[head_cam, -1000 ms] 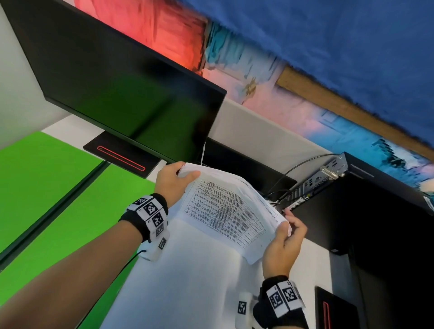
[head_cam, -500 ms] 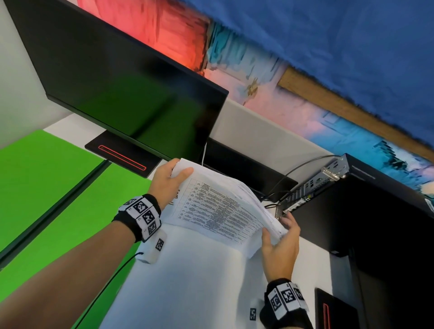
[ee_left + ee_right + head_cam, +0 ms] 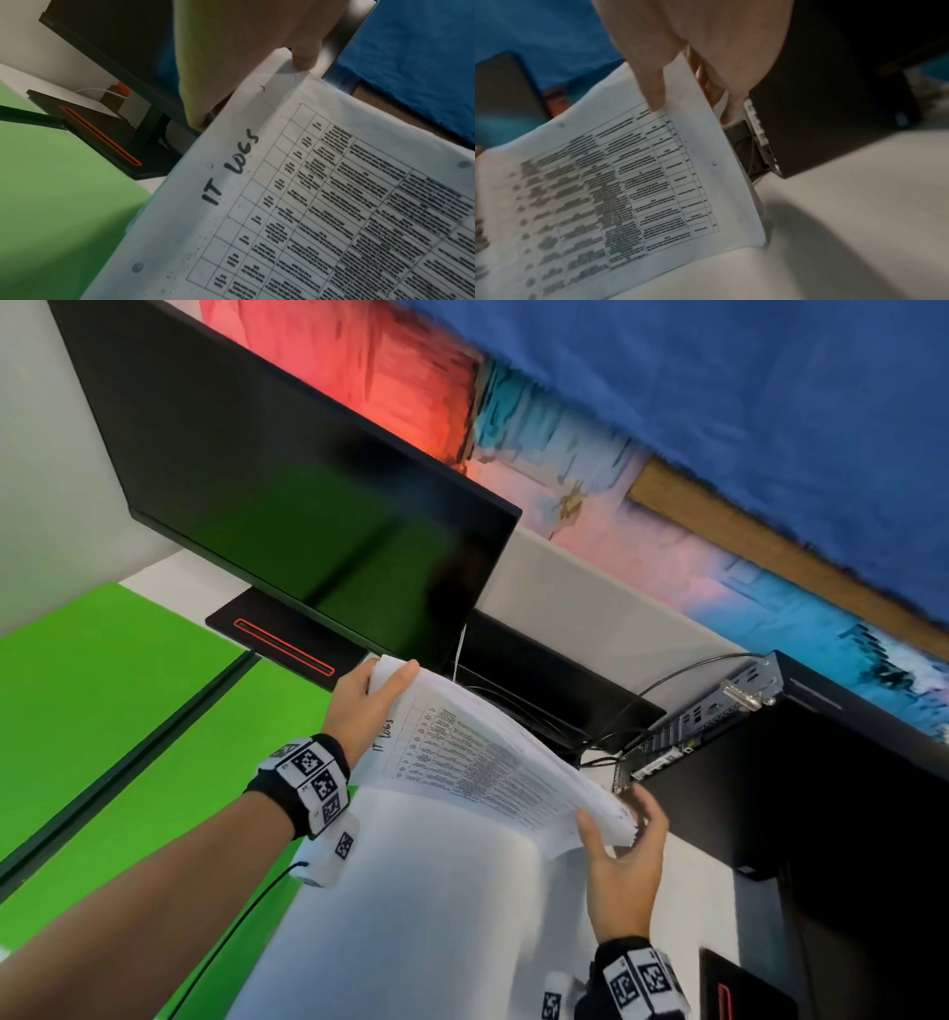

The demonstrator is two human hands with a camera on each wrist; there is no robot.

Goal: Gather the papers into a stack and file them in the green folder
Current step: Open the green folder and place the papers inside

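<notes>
A stack of printed papers (image 3: 477, 757) with tables, marked "IT LOGS" (image 3: 231, 172) by hand, hangs tilted above the white desk (image 3: 436, 916). My left hand (image 3: 382, 683) grips its far left corner, thumb on top. My right hand (image 3: 613, 834) pinches the near right edge, with the thumb (image 3: 652, 89) on the top sheet and the fingers underneath. The sheet edges at the right end are slightly fanned. The green folder (image 3: 92, 690) lies open on the left, its dark spine running diagonally between two green panels.
A black monitor (image 3: 308, 505) on a black stand base (image 3: 287, 644) stands just behind the left hand. A black computer case (image 3: 796, 788) with cables (image 3: 667, 680) is close to the right hand. Another black base (image 3: 739, 988) sits at bottom right.
The stack has tipped from facing me to a flatter slant. My left hand moved slightly away with its corner. My right hand went from tapping the right edge to pinching it.
</notes>
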